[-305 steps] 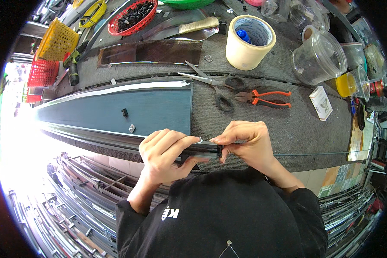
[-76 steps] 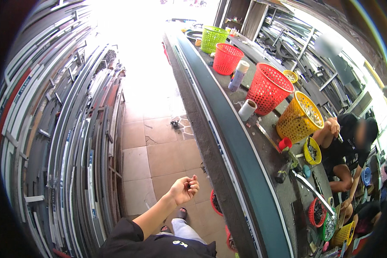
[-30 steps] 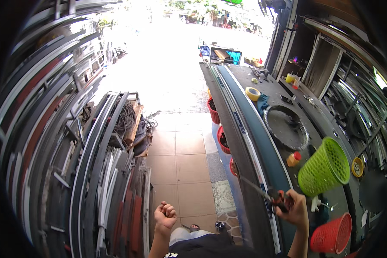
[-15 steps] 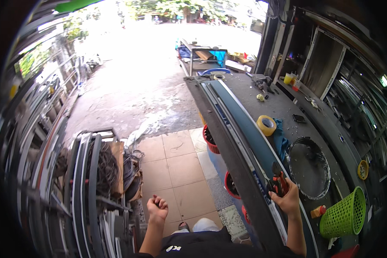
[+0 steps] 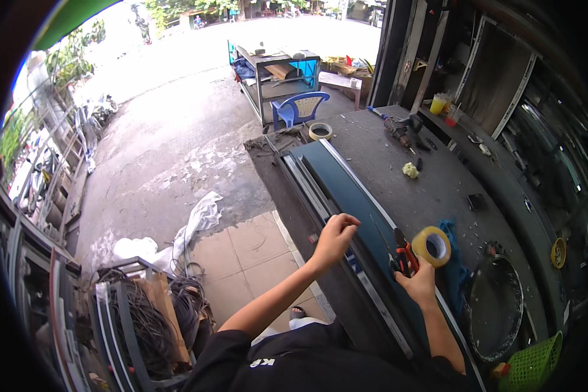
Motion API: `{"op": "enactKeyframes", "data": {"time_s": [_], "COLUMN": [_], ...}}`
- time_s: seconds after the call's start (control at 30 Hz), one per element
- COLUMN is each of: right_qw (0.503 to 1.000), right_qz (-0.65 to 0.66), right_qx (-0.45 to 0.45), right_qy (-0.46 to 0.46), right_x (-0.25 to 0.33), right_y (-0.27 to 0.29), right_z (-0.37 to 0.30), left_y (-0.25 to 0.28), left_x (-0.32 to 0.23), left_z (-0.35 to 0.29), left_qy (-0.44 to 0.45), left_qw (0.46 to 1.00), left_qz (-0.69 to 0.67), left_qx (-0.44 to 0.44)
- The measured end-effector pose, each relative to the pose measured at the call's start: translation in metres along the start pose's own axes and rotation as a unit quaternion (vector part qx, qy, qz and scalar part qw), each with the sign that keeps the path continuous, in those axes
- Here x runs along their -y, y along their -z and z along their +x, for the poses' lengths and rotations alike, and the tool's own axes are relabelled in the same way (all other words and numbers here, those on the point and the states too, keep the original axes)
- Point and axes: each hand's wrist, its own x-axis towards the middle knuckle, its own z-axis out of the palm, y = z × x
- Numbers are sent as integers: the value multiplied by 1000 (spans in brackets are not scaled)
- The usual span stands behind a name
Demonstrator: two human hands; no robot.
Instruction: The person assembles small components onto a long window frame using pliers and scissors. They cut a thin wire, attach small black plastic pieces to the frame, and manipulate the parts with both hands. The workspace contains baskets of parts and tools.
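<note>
In my right hand is a pair of pliers with red and black handles. A thin pointed tool with a dark handle is gripped beside them; its kind is unclear. The hand is over a long blue-green panel on the dark workbench. My left hand hovers at the dark and silver metal profiles along the panel's left side. Its fingers are curled together, and anything between them is hidden. A roll of yellowish tape stands just beyond my right hand.
Right on the bench are a blue cloth, a black ring-shaped item, a green basket and a drill. Another tape roll sits at its far end, near a blue chair. Coiled cables are at left.
My left hand has risen from beside my body and moved right, over the profiles. My right hand still holds the pliers and the pointed tool. The view has shifted.
</note>
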Motion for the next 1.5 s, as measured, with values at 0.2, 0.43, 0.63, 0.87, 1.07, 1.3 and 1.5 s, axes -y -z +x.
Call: {"op": "enactKeyframes", "data": {"time_s": [0.2,0.43,0.63,0.87,1.07,1.3,1.5], "right_qw": [997,982,917,965,943,921,910], "right_qz": [-68,0,-263,-144,-148,-277,-329], "right_qx": [-26,-117,-282,-124,-157,-135,-107], "right_qy": [-35,-147,-98,-183,-252,-239,-229], "right_x": [16,17,53,104,103,103,97], "right_y": [-71,-68,-100,-138,-140,-143,-133], "right_z": [88,88,91,113,114,103,96], "left_y": [8,130,298,313,357,472,508], "left_x": [13,40,69,115,116,174,176], "left_z": [111,226,315,339,383,397,309], "left_qy": [-112,-199,-150,-289,-277,177,123], "left_qw": [952,941,884,831,839,936,969], "left_qz": [281,267,365,345,368,79,121], "left_qx": [47,58,250,327,288,293,174]}}
